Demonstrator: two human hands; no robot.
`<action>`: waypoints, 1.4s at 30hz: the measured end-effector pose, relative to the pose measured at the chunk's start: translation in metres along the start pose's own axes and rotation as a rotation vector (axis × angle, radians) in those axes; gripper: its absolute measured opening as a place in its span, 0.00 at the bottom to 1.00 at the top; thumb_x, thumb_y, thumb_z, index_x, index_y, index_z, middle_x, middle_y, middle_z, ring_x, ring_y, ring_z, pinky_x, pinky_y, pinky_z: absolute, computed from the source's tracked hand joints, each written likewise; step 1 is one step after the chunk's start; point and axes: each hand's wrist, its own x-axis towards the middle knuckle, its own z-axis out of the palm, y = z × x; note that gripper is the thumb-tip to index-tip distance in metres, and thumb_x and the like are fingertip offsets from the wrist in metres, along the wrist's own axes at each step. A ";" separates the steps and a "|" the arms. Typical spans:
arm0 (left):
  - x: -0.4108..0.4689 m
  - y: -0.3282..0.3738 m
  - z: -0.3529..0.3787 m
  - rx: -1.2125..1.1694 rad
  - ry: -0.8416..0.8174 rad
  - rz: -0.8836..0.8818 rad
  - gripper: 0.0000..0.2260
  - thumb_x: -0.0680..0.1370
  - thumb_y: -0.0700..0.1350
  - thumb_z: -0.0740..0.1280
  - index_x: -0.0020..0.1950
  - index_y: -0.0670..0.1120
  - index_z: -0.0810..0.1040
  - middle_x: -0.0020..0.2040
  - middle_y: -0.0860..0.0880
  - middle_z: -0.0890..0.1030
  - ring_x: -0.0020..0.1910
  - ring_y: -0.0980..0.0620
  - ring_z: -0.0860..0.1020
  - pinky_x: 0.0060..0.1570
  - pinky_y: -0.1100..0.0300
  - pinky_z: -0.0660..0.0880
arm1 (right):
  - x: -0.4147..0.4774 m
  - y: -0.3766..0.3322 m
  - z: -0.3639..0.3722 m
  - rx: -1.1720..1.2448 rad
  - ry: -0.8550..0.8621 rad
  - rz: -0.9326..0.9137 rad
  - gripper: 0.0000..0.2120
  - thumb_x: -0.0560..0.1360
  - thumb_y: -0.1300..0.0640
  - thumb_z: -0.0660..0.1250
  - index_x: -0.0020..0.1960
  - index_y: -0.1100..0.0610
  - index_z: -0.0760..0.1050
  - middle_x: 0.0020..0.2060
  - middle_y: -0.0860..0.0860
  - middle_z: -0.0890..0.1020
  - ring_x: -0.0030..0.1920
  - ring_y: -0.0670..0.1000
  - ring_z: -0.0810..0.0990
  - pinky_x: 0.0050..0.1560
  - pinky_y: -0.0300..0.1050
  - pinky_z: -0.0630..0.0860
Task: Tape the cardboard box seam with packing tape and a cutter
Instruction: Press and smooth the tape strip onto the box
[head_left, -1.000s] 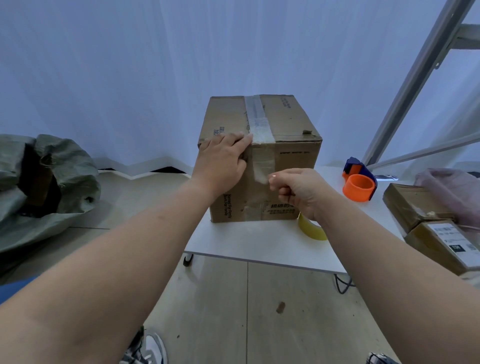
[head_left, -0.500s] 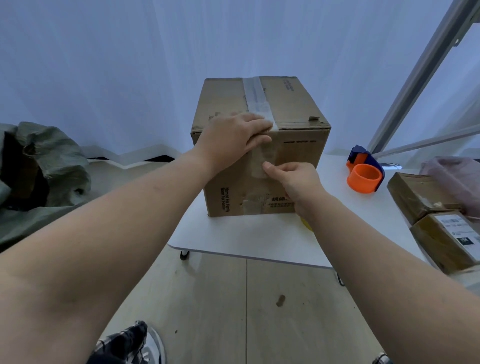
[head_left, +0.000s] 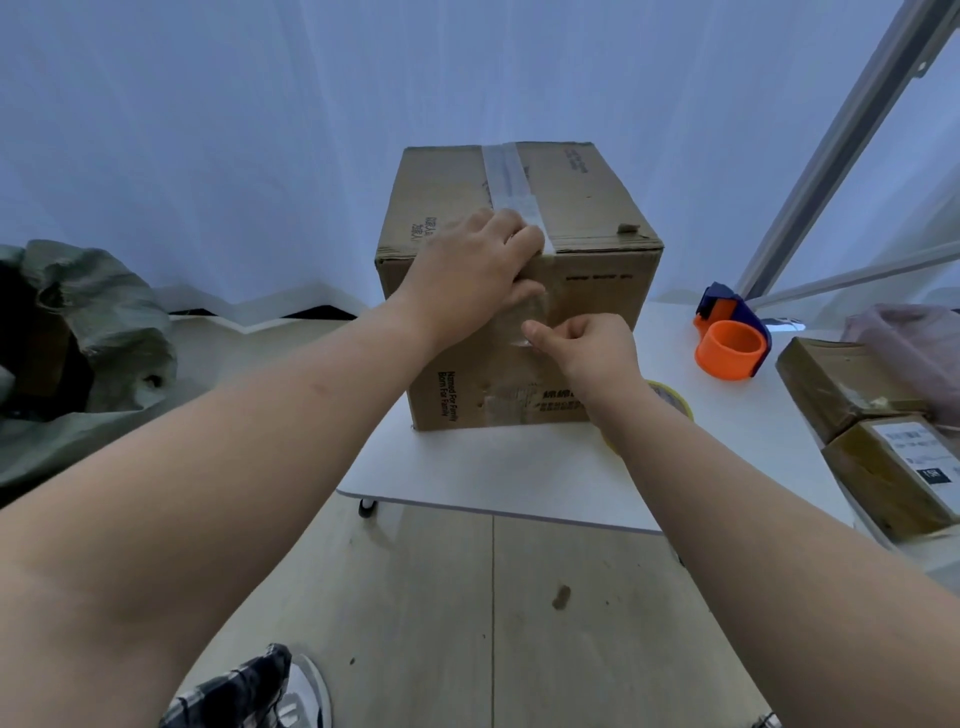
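On the white bench (head_left: 524, 483) stands a closed cardboard box (head_left: 587, 208), its contents hidden, with clear packing tape (head_left: 506, 174) along the top seam and over the front edge. Right of it lie two wrapped parcels (head_left: 883, 431) and an orange-and-blue tape cutter (head_left: 732, 345). The left hand (head_left: 470, 270) presses flat on the box's front top edge; the right hand (head_left: 587, 345) pinches the tape's loose end against the front face.
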 end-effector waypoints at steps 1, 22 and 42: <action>-0.001 0.002 0.002 0.025 -0.008 0.009 0.18 0.75 0.55 0.65 0.57 0.43 0.74 0.56 0.43 0.78 0.54 0.42 0.76 0.52 0.48 0.74 | 0.001 -0.001 0.000 -0.007 0.003 -0.003 0.16 0.72 0.48 0.70 0.34 0.59 0.74 0.30 0.51 0.77 0.33 0.49 0.74 0.39 0.44 0.72; -0.003 0.005 0.016 0.263 0.033 0.052 0.20 0.73 0.58 0.65 0.52 0.42 0.73 0.52 0.43 0.79 0.49 0.44 0.79 0.48 0.51 0.75 | 0.002 -0.001 -0.004 -0.032 -0.039 -0.047 0.14 0.73 0.51 0.70 0.33 0.58 0.75 0.35 0.56 0.80 0.36 0.51 0.76 0.39 0.44 0.72; -0.024 0.000 0.030 0.252 0.158 -0.109 0.26 0.72 0.62 0.61 0.63 0.46 0.68 0.61 0.47 0.77 0.59 0.46 0.74 0.53 0.51 0.58 | 0.011 -0.001 -0.006 -0.123 -0.092 -0.077 0.11 0.73 0.52 0.70 0.38 0.59 0.79 0.32 0.51 0.80 0.35 0.47 0.77 0.35 0.39 0.71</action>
